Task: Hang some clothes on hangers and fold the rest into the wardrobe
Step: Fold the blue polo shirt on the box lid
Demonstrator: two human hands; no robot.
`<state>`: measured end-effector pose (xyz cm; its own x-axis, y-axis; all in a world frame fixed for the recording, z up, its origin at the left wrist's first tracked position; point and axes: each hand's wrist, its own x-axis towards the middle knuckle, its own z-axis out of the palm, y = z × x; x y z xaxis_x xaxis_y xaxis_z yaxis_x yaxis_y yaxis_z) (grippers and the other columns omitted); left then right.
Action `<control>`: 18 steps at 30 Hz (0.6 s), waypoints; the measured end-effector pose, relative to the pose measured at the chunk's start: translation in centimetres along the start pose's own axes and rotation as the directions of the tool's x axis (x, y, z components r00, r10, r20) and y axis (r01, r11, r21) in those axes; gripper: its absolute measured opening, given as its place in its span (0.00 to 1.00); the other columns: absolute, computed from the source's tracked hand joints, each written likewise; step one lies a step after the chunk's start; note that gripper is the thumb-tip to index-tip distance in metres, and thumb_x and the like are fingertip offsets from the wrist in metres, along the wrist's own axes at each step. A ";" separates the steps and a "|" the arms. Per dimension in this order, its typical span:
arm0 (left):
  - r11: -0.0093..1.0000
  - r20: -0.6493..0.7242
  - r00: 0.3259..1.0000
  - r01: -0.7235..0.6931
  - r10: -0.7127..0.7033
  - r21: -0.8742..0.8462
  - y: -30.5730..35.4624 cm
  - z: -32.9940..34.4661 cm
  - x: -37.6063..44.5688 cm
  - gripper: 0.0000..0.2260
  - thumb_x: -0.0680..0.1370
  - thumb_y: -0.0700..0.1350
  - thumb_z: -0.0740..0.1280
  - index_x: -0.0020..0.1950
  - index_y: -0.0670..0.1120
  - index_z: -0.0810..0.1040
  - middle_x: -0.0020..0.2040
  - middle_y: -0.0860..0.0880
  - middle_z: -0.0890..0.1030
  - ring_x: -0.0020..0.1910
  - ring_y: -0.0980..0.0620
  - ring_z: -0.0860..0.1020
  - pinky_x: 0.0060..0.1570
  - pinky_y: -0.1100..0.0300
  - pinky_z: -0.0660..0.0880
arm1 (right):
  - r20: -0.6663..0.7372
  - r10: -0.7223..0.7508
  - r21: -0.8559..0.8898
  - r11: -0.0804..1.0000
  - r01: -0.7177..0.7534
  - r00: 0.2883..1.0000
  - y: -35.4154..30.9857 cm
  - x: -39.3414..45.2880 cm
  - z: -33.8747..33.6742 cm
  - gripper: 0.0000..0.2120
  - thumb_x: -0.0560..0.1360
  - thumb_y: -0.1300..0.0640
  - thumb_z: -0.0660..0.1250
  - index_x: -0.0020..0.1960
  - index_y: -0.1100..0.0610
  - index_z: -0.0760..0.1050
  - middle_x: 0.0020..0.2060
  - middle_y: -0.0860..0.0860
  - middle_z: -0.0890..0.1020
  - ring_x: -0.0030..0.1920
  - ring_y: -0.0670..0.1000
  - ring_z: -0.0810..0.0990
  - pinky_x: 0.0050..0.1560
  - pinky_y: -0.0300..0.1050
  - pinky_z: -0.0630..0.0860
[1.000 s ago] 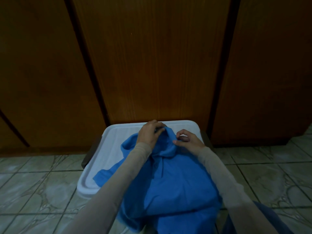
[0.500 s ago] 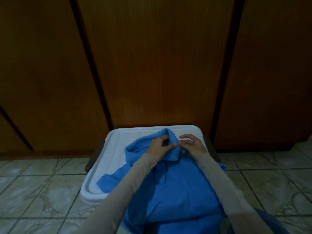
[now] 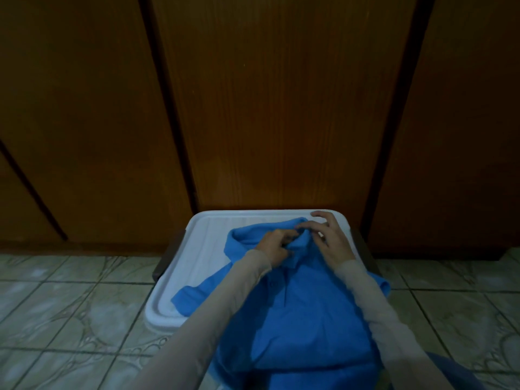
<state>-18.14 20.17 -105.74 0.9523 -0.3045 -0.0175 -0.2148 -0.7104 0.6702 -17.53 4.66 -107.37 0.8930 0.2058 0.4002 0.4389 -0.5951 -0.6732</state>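
Observation:
A bright blue polo shirt point(image 3: 304, 319) lies spread front-up over a white plastic lid point(image 3: 202, 249), with its collar at the far end. My left hand point(image 3: 274, 249) grips the collar's left side with curled fingers. My right hand point(image 3: 327, 242) rests on the collar's right side, its thumb and a fingertip pinching the fabric while the other fingers spread loosely. Both forearms wear pale long sleeves. The shirt's lower part hangs off the lid toward me.
Closed brown wooden wardrobe doors point(image 3: 281, 108) stand right behind the lid. The lid sits on a dark-edged container point(image 3: 164, 260) on a pale green tiled floor point(image 3: 70, 319). A darker blue fabric point(image 3: 455, 372) shows at the bottom right.
Both hands have worked along the collar; my right hand has slid toward the far right corner of the lid, its fingers spreading. The view has tilted slightly.

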 end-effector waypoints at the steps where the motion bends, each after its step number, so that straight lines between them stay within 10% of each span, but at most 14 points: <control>1: 1.000 -0.017 1.000 0.018 -0.018 0.009 -0.3 -0.1 0.0 0.18 0.76 0.35 0.66 0.65 0.38 0.72 0.53 0.45 0.77 0.53 0.51 0.74 0.45 0.69 0.66 | 0.043 -0.016 -0.063 0.998 0.018 0.999 0.2 0.0 -0.1 0.13 0.79 0.66 0.58 0.54 0.54 0.78 0.62 0.52 0.68 0.51 0.47 0.70 0.51 0.35 0.68; 5: 0.998 -0.063 0.996 0.062 -0.063 -0.017 -1.9 -1.0 -0.8 0.05 0.75 0.41 0.69 0.49 0.43 0.75 0.35 0.49 0.75 0.37 0.55 0.72 0.33 0.73 0.65 | 0.172 0.033 -0.191 0.982 0.000 0.985 1.0 -0.3 -0.9 0.05 0.75 0.53 0.67 0.47 0.48 0.71 0.62 0.49 0.67 0.51 0.45 0.71 0.56 0.46 0.72; 8: 0.949 0.023 0.999 0.026 -0.035 0.313 -3.0 -2.4 -1.7 0.07 0.77 0.50 0.66 0.52 0.48 0.76 0.49 0.49 0.80 0.53 0.51 0.76 0.55 0.60 0.67 | 0.203 0.100 -0.333 0.943 -0.028 0.974 0.7 -0.5 -1.1 0.06 0.76 0.48 0.66 0.50 0.48 0.71 0.68 0.48 0.60 0.54 0.50 0.74 0.54 0.50 0.74; 10: 0.835 0.013 1.000 0.011 -0.021 0.550 -3.7 -3.8 -2.6 0.11 0.81 0.49 0.57 0.59 0.52 0.75 0.59 0.52 0.77 0.64 0.54 0.68 0.71 0.48 0.50 | 0.190 0.103 -0.377 0.926 -0.024 0.976 0.4 -0.4 -1.1 0.07 0.78 0.50 0.63 0.54 0.50 0.72 0.69 0.50 0.58 0.54 0.52 0.74 0.54 0.50 0.74; 13: 0.723 -0.006 0.999 0.041 -0.052 0.690 -4.7 -6.0 -3.4 0.19 0.79 0.38 0.55 0.66 0.54 0.70 0.67 0.53 0.71 0.71 0.53 0.59 0.69 0.38 0.34 | 0.262 0.078 -0.416 0.908 0.040 0.962 0.1 -0.3 -0.6 0.11 0.79 0.52 0.60 0.61 0.48 0.73 0.71 0.50 0.58 0.61 0.52 0.70 0.61 0.51 0.67; 18: 0.490 -0.012 0.995 0.058 -0.096 0.870 -6.3 -7.1 -3.5 0.23 0.80 0.35 0.54 0.71 0.55 0.64 0.67 0.51 0.69 0.70 0.48 0.61 0.72 0.38 0.46 | 0.230 0.056 -0.497 0.865 0.068 0.971 -0.2 0.1 -0.1 0.10 0.79 0.56 0.59 0.59 0.54 0.74 0.64 0.48 0.70 0.62 0.50 0.71 0.57 0.46 0.63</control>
<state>-18.59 30.21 -104.61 0.9713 -0.2266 -0.0728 -0.2380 -0.9178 -0.3178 -17.53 4.72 -107.16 0.9150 0.3457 0.2080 0.3910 -0.8867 -0.2465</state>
